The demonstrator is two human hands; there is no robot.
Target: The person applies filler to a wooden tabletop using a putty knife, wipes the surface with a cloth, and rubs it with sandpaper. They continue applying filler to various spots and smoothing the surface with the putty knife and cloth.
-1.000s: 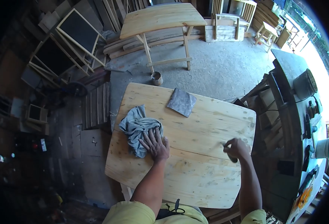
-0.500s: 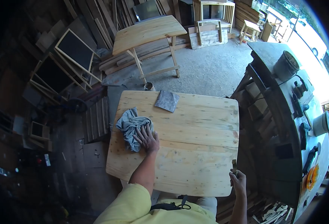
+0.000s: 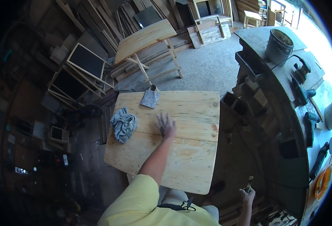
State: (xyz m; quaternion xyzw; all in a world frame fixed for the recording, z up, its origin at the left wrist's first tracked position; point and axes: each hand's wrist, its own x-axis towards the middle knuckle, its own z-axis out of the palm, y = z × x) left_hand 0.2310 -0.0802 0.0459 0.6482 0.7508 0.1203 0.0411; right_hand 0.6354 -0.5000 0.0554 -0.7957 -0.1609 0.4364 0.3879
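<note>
Bunched cloth [image 3: 124,126] lies near the worktop's [image 3: 188,165] left edge, presumably for easy reach; grey sheet [image 3: 150,99], at the far edge; left hand [image 3: 166,128], fingers spread, over the middle; right hand [image 3: 247,195], beyond the near-right corner, fingers gripping a brush-like tool [image 3: 250,181].

Carpentry workshop, leaning planks [image 3: 99,27], likely power tools [image 3: 310,128]

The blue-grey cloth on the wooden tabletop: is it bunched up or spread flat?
Bunched up: the cloth lies in a rumpled heap, creased all over.
</note>
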